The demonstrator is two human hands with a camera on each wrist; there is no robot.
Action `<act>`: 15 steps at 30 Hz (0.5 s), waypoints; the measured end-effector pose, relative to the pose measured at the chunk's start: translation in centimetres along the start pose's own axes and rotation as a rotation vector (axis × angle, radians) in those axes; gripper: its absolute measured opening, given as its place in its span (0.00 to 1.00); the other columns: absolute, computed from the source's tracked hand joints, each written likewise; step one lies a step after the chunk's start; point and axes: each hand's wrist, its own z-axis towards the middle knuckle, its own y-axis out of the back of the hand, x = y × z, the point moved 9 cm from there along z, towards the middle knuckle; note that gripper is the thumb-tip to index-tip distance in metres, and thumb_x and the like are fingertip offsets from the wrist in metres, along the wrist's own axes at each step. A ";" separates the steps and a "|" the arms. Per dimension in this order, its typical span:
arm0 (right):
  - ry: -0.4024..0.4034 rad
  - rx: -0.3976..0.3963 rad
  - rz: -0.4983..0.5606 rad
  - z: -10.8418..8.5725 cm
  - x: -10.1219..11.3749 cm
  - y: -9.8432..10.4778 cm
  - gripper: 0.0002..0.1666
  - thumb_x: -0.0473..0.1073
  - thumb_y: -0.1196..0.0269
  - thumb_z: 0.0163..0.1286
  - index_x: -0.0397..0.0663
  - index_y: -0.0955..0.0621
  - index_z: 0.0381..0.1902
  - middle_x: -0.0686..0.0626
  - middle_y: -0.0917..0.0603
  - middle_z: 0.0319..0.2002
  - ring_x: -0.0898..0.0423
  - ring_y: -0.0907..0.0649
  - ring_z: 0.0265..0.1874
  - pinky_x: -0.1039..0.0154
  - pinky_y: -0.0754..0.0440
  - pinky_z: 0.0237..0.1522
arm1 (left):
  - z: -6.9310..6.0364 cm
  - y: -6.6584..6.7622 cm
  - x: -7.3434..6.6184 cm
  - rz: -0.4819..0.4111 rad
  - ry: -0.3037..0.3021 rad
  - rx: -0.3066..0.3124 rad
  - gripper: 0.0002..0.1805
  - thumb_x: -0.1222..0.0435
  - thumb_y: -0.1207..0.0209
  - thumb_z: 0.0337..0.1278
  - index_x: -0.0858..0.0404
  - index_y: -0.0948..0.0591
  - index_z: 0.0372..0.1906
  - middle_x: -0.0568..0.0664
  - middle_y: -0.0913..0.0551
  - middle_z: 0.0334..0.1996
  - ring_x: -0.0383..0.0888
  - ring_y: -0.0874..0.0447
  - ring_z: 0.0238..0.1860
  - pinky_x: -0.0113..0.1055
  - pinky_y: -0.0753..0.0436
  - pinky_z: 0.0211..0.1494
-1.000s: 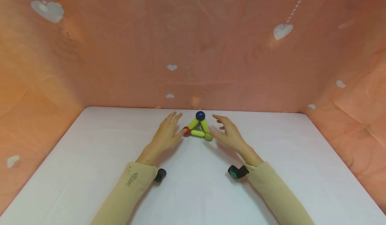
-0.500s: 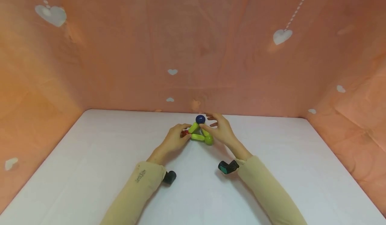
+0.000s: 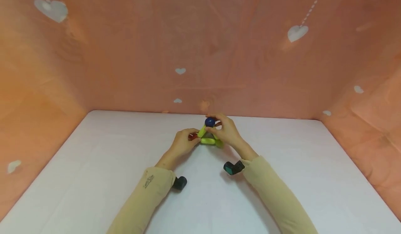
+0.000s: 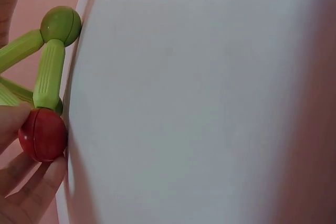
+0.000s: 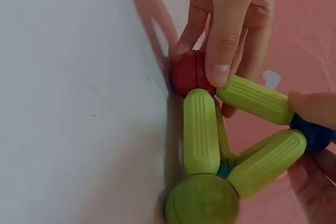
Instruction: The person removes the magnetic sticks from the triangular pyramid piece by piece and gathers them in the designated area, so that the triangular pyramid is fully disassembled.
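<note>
A small frame of yellow-green magnetic rods joined by balls stands near the table's back edge. My left hand grips the red ball at the frame's left corner, thumb on one side and fingers on the other. The blue ball at the top is pinched by my right hand. At the right corner the green ball rests on the table, untouched in the right wrist view. Behind the rods, a blue-teal ball is mostly hidden.
The white table runs back to an orange cloth backdrop with pale hearts, which also hangs at both sides. A black wrist camera sits at the left cuff, and another black camera at the right.
Both hands have come inward from beside the frame. The left has taken hold of the red ball. The right has moved up and inward and now pinches the blue ball.
</note>
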 end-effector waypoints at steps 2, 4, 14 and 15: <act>0.016 -0.011 -0.018 0.0 0.1 0.2 0.26 0.35 0.31 0.58 0.35 0.22 0.55 0.38 0.18 0.50 0.45 0.19 0.46 0.53 0.18 0.47 | 0.1 0.0 0.2 -0.036 0.016 -0.009 0.15 0.69 0.37 0.56 0.67 0.17 0.50 0.59 0.15 0.42 0.54 0.16 0.44 0.44 0.18 0.50; 0.036 -0.028 -0.036 -0.1 0.2 0.4 0.26 0.35 0.30 0.57 0.36 0.21 0.54 0.38 0.17 0.49 0.44 0.17 0.44 0.52 0.17 0.46 | 0.1 -0.1 0.6 -0.071 0.043 -0.017 0.16 0.69 0.36 0.55 0.67 0.17 0.50 0.59 0.15 0.43 0.54 0.16 0.45 0.43 0.18 0.51; 0.094 -0.087 -0.043 -0.3 0.0 0.4 0.24 0.37 0.29 0.57 0.39 0.19 0.52 0.38 0.14 0.45 0.45 0.15 0.37 0.51 0.17 0.44 | 0.0 -0.2 2.1 -0.121 0.176 -0.002 0.18 0.65 0.35 0.55 0.63 0.17 0.52 0.57 0.16 0.49 0.51 0.18 0.50 0.44 0.21 0.56; 0.095 -0.092 -0.038 -0.3 0.0 0.5 0.24 0.37 0.29 0.57 0.39 0.19 0.52 0.38 0.15 0.46 0.45 0.15 0.37 0.51 0.17 0.44 | 0.0 -0.2 2.2 -0.133 0.187 -0.001 0.18 0.65 0.35 0.55 0.62 0.17 0.52 0.57 0.16 0.49 0.51 0.19 0.51 0.45 0.22 0.58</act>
